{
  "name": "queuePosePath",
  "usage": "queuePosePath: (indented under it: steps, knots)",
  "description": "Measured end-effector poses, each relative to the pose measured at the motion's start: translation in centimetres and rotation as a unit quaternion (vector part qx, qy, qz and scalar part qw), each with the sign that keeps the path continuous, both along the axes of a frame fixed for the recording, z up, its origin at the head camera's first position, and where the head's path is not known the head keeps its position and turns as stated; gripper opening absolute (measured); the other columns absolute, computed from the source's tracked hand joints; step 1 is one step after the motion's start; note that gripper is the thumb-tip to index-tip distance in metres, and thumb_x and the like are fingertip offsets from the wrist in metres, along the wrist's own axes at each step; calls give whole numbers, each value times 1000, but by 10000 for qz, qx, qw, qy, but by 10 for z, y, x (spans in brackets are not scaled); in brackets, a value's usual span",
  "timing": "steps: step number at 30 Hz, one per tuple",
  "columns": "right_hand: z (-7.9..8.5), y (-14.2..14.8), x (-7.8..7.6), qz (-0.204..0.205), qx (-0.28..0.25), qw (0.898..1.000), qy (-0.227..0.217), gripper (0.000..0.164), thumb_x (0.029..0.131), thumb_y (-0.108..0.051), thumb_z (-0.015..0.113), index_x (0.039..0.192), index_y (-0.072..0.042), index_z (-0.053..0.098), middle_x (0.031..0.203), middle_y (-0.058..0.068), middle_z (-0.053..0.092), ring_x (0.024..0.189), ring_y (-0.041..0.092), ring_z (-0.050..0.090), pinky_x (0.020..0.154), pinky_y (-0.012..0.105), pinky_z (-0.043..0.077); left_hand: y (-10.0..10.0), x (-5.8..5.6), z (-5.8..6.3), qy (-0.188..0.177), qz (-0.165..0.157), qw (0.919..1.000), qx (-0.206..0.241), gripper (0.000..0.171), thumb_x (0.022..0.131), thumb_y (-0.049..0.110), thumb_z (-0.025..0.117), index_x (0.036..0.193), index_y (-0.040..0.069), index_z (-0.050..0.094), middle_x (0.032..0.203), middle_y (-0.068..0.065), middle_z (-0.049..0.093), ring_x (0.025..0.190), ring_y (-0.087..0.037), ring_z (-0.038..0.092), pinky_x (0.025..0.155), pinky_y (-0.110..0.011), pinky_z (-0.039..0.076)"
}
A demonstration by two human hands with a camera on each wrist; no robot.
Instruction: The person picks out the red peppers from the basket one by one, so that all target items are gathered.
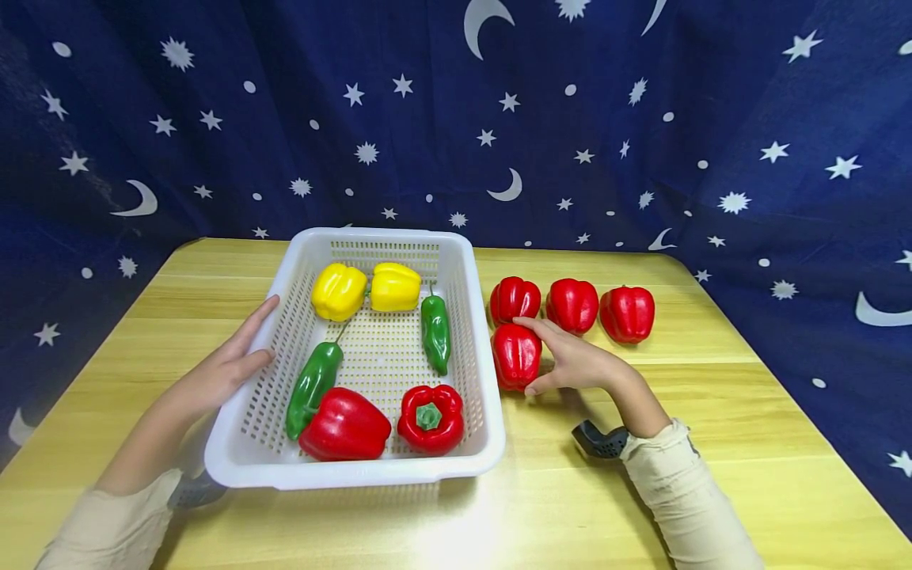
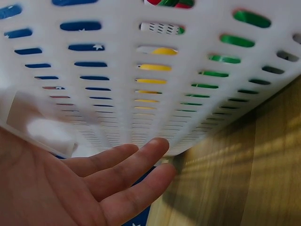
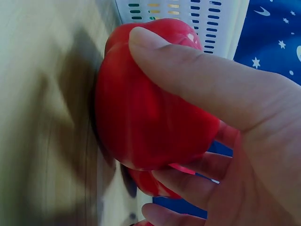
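R hand [image 1: 577, 360] gripping red pepper [image 1: 516, 360]; L hand [image 1: 228, 368] resting at basket [image 1: 356, 475]

R: I'm holding the pepper w/ thumb on near side, fingers curving round far side, hand opening only approx. as wide as the pepper. It's sitting between my R fingertips and the basket's R wall, low by the table [image 1: 570, 507]; can't tell if lifted.

L: I'm resting thumb & index at the L rim, spread apart; other fingers are lying outside by the slotted wall, nearly straight, a bit spread. Can't tell how firmly they're pressing.

Beyond R fingers: second red pepper [image 1: 516, 298] sitting just past index tip, third [image 1: 573, 305] past knuckles, fourth [image 1: 627, 314] farther R.

In basket, R of L fingers: 2 yellow peppers [image 1: 340, 291] [image 1: 395, 286] sitting slightly beyond fingertip level; long green pepper [image 1: 314, 388] lying nearer me, other green pepper [image 1: 436, 334] lying toward R hand; 2 red ones [image 1: 347, 425] [image 1: 431, 419] resting at near end.

Star-print cloth [image 1: 427, 127] hanging beyond both hands.
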State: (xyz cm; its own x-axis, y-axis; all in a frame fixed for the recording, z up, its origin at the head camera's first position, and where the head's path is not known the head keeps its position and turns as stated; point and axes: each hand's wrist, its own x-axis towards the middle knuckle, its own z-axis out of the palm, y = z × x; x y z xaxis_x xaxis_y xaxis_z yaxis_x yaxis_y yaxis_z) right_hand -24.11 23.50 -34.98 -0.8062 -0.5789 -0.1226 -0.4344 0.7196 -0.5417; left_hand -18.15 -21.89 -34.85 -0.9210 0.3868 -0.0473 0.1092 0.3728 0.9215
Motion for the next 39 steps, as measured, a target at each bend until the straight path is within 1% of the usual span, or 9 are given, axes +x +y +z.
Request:
queuePosePath:
  steps: [7,15,23,31,35,39]
  knots:
    - [1,1,1,-41,115,9999,-86,99,65,-29,81,142,-10,22,133,19,35,121,35,41,98,55,40,-1,0,-1,22,17,10000,-64,72,94,7,32,145,29,-14,150,-24,-7,108,-59,44,57,-42,57]
    - [3,0,3,-91,248,9995,-153,99,66,-30,79,143,-11,19,127,18,33,118,37,42,97,56,40,-1,0,-2,34,11,10000,-61,71,95,7,31,145,29,-14,150,-24,-9,111,-61,40,58,-43,58]
    - [6,-2,6,-60,325,9994,-54,101,66,-26,80,144,-10,19,130,17,31,120,38,41,97,55,41,-1,0,-2,91,-20,9999,-37,71,94,6,31,145,27,-14,150,-26,-8,109,-62,41,57,-42,57]
    - [9,-1,7,11,384,9992,-64,105,64,-28,81,145,-12,17,130,15,31,123,39,36,97,55,41,-2,1,-2,49,10,10000,-24,71,94,6,31,145,27,-14,150,-26,-8,109,-61,42,57,-43,57]
    - [10,-1,7,23,402,9992,-60,104,64,-29,81,145,-12,17,130,15,31,123,38,35,97,55,41,-2,1,-2,44,-17,10000,17,71,94,6,31,145,27,-14,150,-26,-7,106,-59,46,57,-42,57]
    - [10,-1,8,-15,391,9992,-84,102,65,-26,80,145,-13,18,134,15,30,126,38,32,99,56,39,-1,-1,-1,37,-15,10000,39,72,94,6,32,145,28,-14,150,-25,-7,107,-59,46,57,-43,57]
